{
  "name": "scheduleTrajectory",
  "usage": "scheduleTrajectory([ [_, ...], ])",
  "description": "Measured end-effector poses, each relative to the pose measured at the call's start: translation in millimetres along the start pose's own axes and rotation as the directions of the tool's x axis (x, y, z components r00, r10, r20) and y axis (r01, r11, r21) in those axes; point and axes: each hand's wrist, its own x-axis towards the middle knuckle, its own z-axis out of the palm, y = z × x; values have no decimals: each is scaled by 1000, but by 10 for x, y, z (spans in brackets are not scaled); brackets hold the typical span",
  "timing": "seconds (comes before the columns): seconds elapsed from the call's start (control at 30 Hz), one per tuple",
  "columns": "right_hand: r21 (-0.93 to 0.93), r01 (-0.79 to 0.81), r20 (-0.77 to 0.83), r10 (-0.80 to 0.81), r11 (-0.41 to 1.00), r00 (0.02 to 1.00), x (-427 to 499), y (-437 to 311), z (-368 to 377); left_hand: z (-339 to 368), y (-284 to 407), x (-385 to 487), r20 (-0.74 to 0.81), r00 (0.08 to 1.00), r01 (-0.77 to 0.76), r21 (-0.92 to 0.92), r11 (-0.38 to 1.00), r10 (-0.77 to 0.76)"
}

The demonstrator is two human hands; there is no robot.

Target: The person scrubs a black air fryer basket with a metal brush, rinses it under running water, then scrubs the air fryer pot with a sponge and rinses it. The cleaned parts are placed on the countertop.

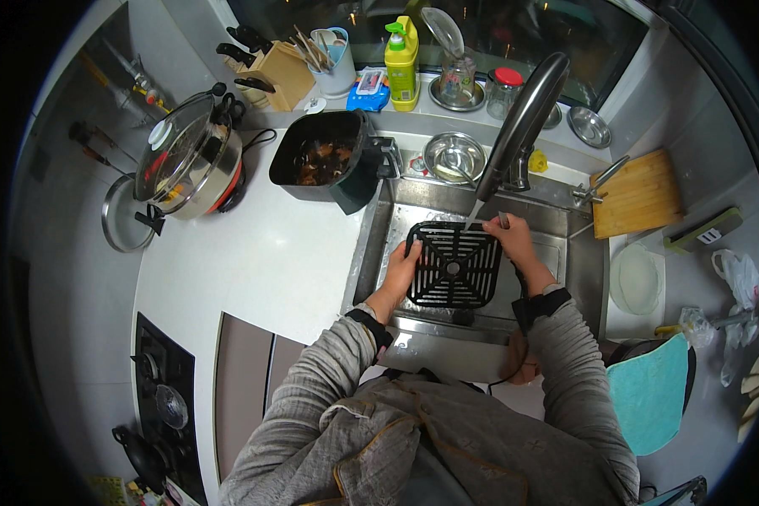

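A square black slotted air fryer crisper plate (pixel 453 268) is held over the stainless steel sink (pixel 547 256). My left hand (pixel 403 271) grips its left edge, the thumb on the upper face. My right hand (pixel 511 239) is at the far right corner, its fingertips touching or very close to the plate. Between those fingers sticks up a small grey piece (pixel 503 219), too small to name. Water (pixel 474 215) runs from the grey faucet (pixel 524 120) onto the plate's far edge.
An air fryer basket (pixel 310 185) with brown pieces of food inside stands on the white counter (pixel 291 253). Behind the sink are a steel bowl (pixel 453 158) and a yellow-green pump bottle (pixel 402 69). A wooden cutting board (pixel 639 193) leans at the right.
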Motion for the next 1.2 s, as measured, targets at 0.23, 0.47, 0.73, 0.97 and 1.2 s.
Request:
scheduleTrajectory([
  [0.23, 46, -63, -41, 65, 997, 997, -94, 91, -367, 197, -153, 154, 110, 987, -133, 133, 982, 119],
  [0.47, 143, -219, -123, 237, 965, 964, -233, 58, -693, 453, -195, 248, 230, 971, -85, 100, 991, 60],
  [0.73, 54, -320, -94, 324, 946, 942, -370, -8, -567, 280, -152, 285, -14, 998, 55, -205, 977, -59],
  [0.97, -1, -258, 186, 253, 966, 949, -316, -42, -273, -312, -155, 262, -136, 986, 84, -76, 994, -94],
  [1.2, -19, 69, -10, -69, 997, 998, 44, -128, -54, -609, -127, 169, -100, 995, -2, -156, 988, -14],
])
